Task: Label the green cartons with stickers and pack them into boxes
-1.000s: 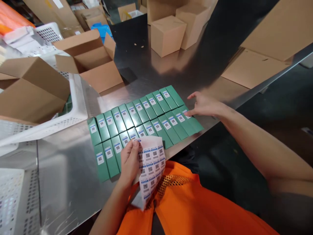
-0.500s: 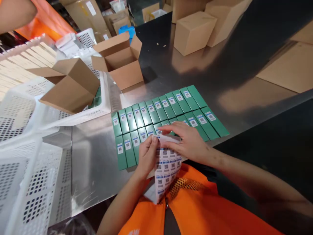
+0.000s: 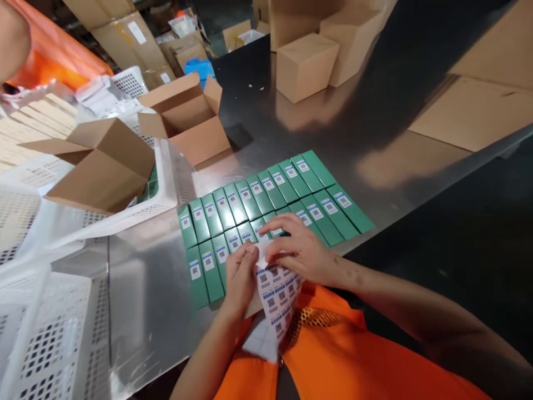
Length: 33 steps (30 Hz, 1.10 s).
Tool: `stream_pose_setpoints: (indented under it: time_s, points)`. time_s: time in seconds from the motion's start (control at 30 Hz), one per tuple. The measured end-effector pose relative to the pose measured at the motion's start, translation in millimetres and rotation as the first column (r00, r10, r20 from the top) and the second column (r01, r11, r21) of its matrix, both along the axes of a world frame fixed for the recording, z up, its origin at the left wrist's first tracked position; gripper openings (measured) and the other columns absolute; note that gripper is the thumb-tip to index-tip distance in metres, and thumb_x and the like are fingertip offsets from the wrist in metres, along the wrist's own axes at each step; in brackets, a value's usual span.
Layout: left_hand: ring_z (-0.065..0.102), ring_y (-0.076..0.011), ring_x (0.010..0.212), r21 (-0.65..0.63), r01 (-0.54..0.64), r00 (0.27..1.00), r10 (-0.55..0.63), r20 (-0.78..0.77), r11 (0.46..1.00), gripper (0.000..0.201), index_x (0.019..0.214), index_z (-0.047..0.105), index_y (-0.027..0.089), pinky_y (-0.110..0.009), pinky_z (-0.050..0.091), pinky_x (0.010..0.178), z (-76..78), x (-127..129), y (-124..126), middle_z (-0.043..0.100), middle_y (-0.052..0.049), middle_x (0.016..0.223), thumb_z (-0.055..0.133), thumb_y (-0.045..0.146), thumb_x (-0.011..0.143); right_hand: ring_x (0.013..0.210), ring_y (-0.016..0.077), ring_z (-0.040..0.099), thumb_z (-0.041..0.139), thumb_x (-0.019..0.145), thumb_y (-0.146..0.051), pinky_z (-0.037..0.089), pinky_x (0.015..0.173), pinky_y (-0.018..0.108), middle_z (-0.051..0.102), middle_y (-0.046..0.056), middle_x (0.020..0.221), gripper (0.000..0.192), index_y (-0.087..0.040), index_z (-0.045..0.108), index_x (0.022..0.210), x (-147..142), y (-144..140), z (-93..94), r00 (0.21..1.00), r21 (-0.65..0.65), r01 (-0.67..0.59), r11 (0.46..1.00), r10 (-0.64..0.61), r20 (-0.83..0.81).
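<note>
A sheet of small printed QR-code labels (image 3: 280, 294) hangs in front of my orange vest, its lower end bent back to show white backing. My left hand (image 3: 242, 275) pinches the upper left edge of the sheet between thumb and fingers. At the sheet's top, beside a bare white strip of backing, my right hand (image 3: 297, 247) is closed with bent fingers on the sheet; its thumb is mostly hidden. Beyond both hands lie two rows of narrow green boxes (image 3: 211, 216), nearly all of those in view bearing a label. My hands cover part of the nearer row.
An open carton (image 3: 200, 139) stands on the metal table (image 3: 141, 300) behind the green boxes. Another open carton (image 3: 104, 172) rests tilted on a white perforated basket (image 3: 166, 189) at left. Closed cartons (image 3: 306, 69) stand at the back. Another person's arm (image 3: 12, 41) shows at top left.
My right fingers have curled in closer to my left thumb at the sheet's top. The sheet has tilted and more of its white backing shows. The view has shifted slightly.
</note>
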<state>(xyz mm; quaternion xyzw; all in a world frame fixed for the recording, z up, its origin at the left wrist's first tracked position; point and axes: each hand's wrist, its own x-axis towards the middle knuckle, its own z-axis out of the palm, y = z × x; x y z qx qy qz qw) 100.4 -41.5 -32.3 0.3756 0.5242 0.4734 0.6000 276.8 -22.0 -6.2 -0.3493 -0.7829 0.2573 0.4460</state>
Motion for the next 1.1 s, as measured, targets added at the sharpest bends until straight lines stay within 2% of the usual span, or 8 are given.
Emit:
stream_pose_setpoints:
  time_s: [0.07, 0.17, 0.3, 0.4, 0.47, 0.57, 0.9, 1.1]
  points:
    - [0.031, -0.0089, 0.049, -0.048, -0.003, 1.0, 0.004, 0.01, 0.999, 0.049, 0.057, 0.05, 0.019, -0.022, 0.027, 0.047, 3.3, 1.4, -0.2, 0.038, 0.006, 0.052, 0.075, 0.057, 0.076, 0.106, 0.0212, 0.065, 0.07, 0.09, -0.022, 0.053, 0.092, 0.04, 0.073, 0.004, 0.106, 0.008, -0.025, 0.069, 0.082, 20.3, 10.3, 16.1, 0.989, -0.156, -0.069, 0.985, 0.047, -0.144]
    - [0.03, -0.008, 0.048, -0.07, -0.014, 1.0, 0.016, 0.024, 0.997, 0.053, 0.056, 0.047, 0.019, -0.021, 0.026, 0.047, 3.0, 1.8, -0.3, 0.037, 0.006, 0.052, 0.075, 0.06, 0.075, 0.082, 0.0172, 0.069, 0.071, 0.09, -0.028, 0.057, 0.077, 0.034, 0.071, 0.001, 0.087, 0.009, -0.023, 0.063, 0.088, 67.4, 46.9, 40.8, 0.955, -0.362, 0.041, 0.931, -0.143, -0.26]
    - [0.034, -0.0082, 0.049, -0.097, -0.036, 0.998, 0.04, 0.042, 0.995, 0.052, 0.058, 0.05, 0.018, -0.02, 0.029, 0.048, -2.3, 0.8, -0.6, 0.04, 0.006, 0.053, 0.077, 0.06, 0.073, 0.067, 0.0139, 0.062, 0.082, 0.078, -0.023, 0.054, 0.068, 0.029, 0.064, -0.003, 0.071, 0.029, -0.023, 0.059, 0.096, 131.9, 122.4, 50.4, 0.965, -0.559, 0.213, 0.801, -0.261, -0.007]
    - [0.036, -0.0087, 0.051, -0.095, -0.041, 0.998, 0.045, 0.037, 0.995, 0.05, 0.059, 0.053, 0.018, -0.02, 0.031, 0.049, -4.7, 0.5, -1.4, 0.041, 0.005, 0.054, 0.077, 0.06, 0.073, 0.064, 0.0148, 0.063, 0.087, 0.071, -0.015, 0.054, 0.063, 0.028, 0.063, -0.006, 0.07, 0.06, -0.026, 0.05, 0.116, 156.1, 166.5, 42.5, 0.977, -0.725, 0.212, 0.655, -0.162, 0.139]
    - [0.036, -0.009, 0.051, -0.089, -0.043, 0.998, 0.046, 0.038, 0.995, 0.05, 0.06, 0.053, 0.018, -0.02, 0.031, 0.05, -5.5, 0.4, -2.1, 0.042, 0.005, 0.055, 0.077, 0.06, 0.074, 0.066, 0.0157, 0.065, 0.088, 0.07, -0.013, 0.054, 0.062, 0.028, 0.064, -0.005, 0.073, 0.065, -0.026, 0.047, 0.12, 160.1, 181.8, 36.3, 0.977, -0.779, 0.212, 0.591, -0.101, 0.19]
    - [0.035, -0.0089, 0.052, -0.079, -0.04, 0.998, 0.043, 0.043, 0.996, 0.05, 0.06, 0.053, 0.018, -0.02, 0.031, 0.05, -6.4, 0.1, -2.7, 0.042, 0.005, 0.055, 0.076, 0.06, 0.075, 0.068, 0.0161, 0.066, 0.087, 0.07, -0.012, 0.055, 0.061, 0.027, 0.066, -0.003, 0.077, 0.064, -0.024, 0.046, 0.118, 158.7, 189.7, 30.0, 0.972, -0.807, 0.223, 0.546, -0.063, 0.226]
    - [0.036, -0.0088, 0.053, -0.097, -0.042, 0.998, 0.047, 0.046, 0.994, 0.051, 0.061, 0.053, 0.018, -0.02, 0.031, 0.051, -4.9, 0.7, -2.5, 0.042, 0.005, 0.056, 0.078, 0.061, 0.074, 0.056, 0.0135, 0.063, 0.094, 0.061, -0.013, 0.056, 0.055, 0.026, 0.064, -0.006, 0.069, 0.077, -0.023, 0.045, 0.12, 152.1, 199.8, 22.2, 0.959, -0.813, 0.258, 0.523, -0.037, 0.28]
    - [0.035, -0.0096, 0.053, -0.083, -0.02, 0.999, 0.023, 0.031, 0.996, 0.051, 0.061, 0.052, 0.018, -0.022, 0.031, 0.052, -5.2, 1.1, -2.3, 0.041, 0.005, 0.057, 0.074, 0.062, 0.077, 0.048, 0.0133, 0.058, 0.096, 0.047, -0.005, 0.05, 0.045, 0.026, 0.058, -0.008, 0.06, 0.063, -0.02, 0.057, 0.095, 145.1, 207.3, 20.8, 0.879, -0.757, 0.468, 0.457, -0.153, 0.451]
